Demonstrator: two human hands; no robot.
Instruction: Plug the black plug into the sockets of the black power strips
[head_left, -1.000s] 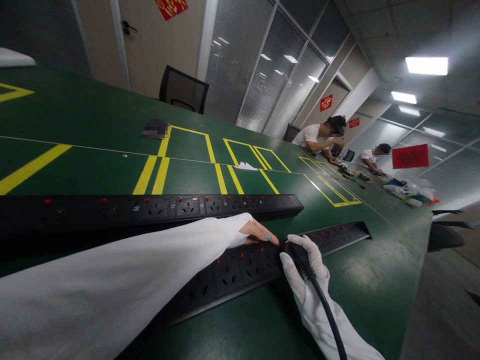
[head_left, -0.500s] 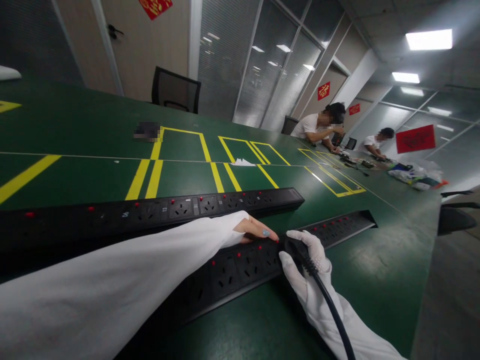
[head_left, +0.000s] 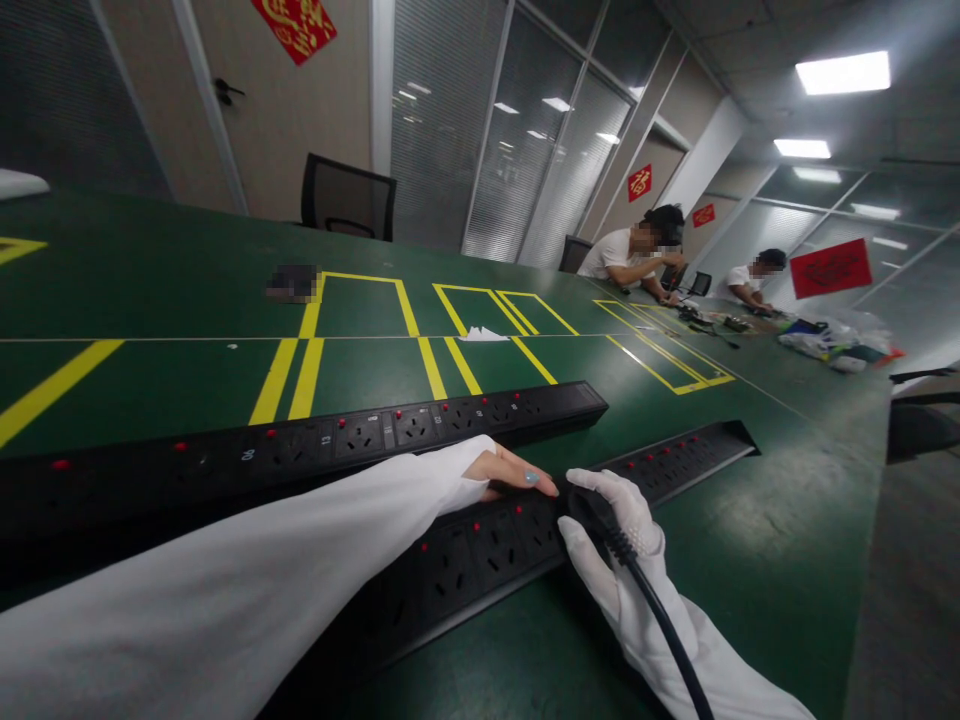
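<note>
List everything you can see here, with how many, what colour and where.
Near power strip: one, black, under the hands
Far power strip: one, black, beyond it
Plug with cable: one, black, right hand
Table: green, beneath everything
Tape: many strips, yellow, tabletop
White scrap: one, mid-table
Blurred object: one, dark, far side
Plastic bags: uncountable, mostly clear, table's far right
Chairs: several, black, around table
Red signs: four, background
Door: one, brownish, upper left
Lights: several, white, ceiling
Co-workers: two, white tops, upper right
Left hand: one, white-sleeved, by plug
Right hand: one, white-gloved, gripping plug
</note>
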